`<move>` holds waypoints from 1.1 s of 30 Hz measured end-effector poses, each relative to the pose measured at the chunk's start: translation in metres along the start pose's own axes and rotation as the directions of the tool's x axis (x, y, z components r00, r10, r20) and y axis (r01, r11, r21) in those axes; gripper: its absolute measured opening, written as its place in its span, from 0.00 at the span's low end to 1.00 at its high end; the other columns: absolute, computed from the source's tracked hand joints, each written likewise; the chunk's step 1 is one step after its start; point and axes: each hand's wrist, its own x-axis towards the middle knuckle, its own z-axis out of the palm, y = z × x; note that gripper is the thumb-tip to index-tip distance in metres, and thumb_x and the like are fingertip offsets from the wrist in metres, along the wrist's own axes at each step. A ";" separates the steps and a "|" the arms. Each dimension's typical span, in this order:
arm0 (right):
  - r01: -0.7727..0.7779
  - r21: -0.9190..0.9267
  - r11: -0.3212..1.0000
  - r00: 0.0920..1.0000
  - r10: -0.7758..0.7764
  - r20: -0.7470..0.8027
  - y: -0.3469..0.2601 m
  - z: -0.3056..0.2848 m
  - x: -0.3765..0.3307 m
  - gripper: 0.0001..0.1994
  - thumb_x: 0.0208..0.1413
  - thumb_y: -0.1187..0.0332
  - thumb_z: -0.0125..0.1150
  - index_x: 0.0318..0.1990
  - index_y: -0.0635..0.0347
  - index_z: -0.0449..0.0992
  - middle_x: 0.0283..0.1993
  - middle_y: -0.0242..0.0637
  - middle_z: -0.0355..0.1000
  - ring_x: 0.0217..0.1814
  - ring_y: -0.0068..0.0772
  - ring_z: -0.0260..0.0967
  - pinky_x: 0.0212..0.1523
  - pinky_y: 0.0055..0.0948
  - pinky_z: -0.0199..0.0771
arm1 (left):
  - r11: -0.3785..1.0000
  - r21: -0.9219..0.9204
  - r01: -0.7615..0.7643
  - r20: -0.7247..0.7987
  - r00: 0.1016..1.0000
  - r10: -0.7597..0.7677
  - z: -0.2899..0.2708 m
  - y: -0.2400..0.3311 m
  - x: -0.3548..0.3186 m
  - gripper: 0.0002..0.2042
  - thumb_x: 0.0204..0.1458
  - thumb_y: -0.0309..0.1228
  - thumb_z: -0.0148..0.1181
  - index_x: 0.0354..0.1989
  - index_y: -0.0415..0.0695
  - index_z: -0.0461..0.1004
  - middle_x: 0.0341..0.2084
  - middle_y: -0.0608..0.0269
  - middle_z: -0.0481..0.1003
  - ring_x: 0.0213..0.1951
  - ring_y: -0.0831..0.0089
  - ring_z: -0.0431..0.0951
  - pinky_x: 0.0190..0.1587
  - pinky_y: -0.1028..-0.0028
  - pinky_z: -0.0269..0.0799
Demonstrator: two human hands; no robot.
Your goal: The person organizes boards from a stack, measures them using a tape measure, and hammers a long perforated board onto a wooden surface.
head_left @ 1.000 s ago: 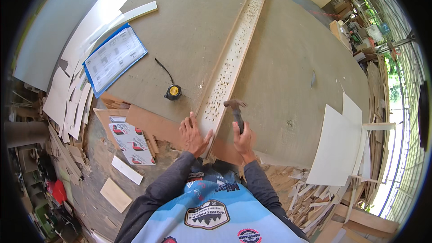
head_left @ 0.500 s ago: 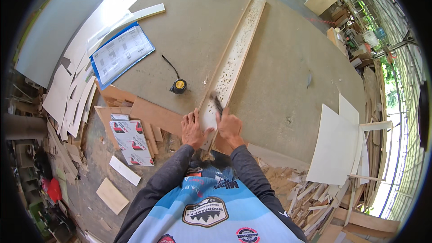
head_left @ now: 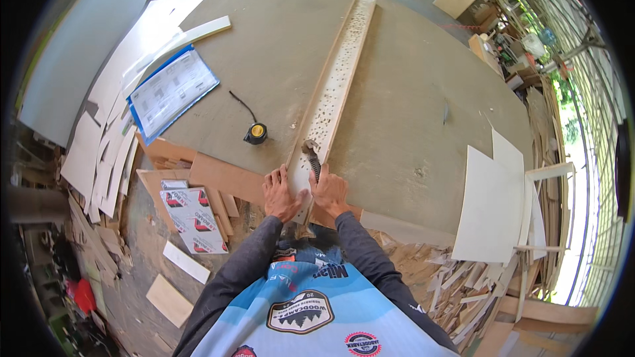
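Right hand (head_left: 329, 190) is clenched on the hammer (head_left: 312, 157), head down on the strip (head_left: 329, 96) mid-frame. Left hand (head_left: 281, 193) lies flat, pinning the near end. I'd keep those fingers clear and the taps short.

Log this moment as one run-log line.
left hand: flat on board near end | right hand: grip on hammer, head on board | tape measure: left of board | table

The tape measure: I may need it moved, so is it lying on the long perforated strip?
No, the tape measure lies on the bare table, apart from the long perforated strip, on its left.
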 end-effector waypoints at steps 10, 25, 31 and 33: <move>0.142 0.291 0.946 0.960 -0.060 -0.274 -0.073 0.042 0.074 0.21 0.60 0.57 0.52 0.48 0.69 0.68 0.43 0.57 0.71 0.49 0.54 0.68 0.48 0.48 0.69 | 0.947 -0.314 -0.065 -0.122 0.992 0.027 0.027 -0.054 0.005 0.25 0.51 0.39 0.55 0.56 0.41 0.69 0.47 0.47 0.68 0.51 0.50 0.63 0.55 0.57 0.59; 0.152 0.221 0.963 0.909 -0.049 -0.413 0.115 -0.012 -0.045 0.12 0.59 0.64 0.52 0.43 0.63 0.73 0.46 0.45 0.69 0.51 0.47 0.66 0.56 0.45 0.64 | 0.749 -0.663 0.021 -0.144 0.977 -0.155 0.043 -0.071 0.002 0.22 0.51 0.25 0.55 0.57 0.35 0.70 0.41 0.59 0.69 0.42 0.67 0.72 0.46 0.72 0.69; -0.203 0.259 0.944 0.666 0.327 -0.670 0.277 -0.118 -0.171 0.06 0.59 0.70 0.53 0.40 0.60 0.74 0.40 0.43 0.71 0.47 0.48 0.67 0.48 0.42 0.69 | 0.909 -0.395 -0.134 -0.457 0.887 -0.067 0.064 -0.008 -0.012 0.23 0.49 0.23 0.55 0.58 0.36 0.69 0.46 0.51 0.70 0.48 0.57 0.69 0.51 0.59 0.66; -0.299 0.290 0.909 0.547 0.412 -0.728 0.321 -0.146 -0.208 0.06 0.60 0.70 0.53 0.40 0.61 0.74 0.39 0.44 0.71 0.46 0.47 0.67 0.46 0.40 0.69 | 0.987 -0.132 -0.097 -0.571 0.821 0.004 0.073 0.037 -0.018 0.24 0.50 0.28 0.56 0.57 0.36 0.69 0.48 0.48 0.70 0.50 0.53 0.68 0.52 0.55 0.64</move>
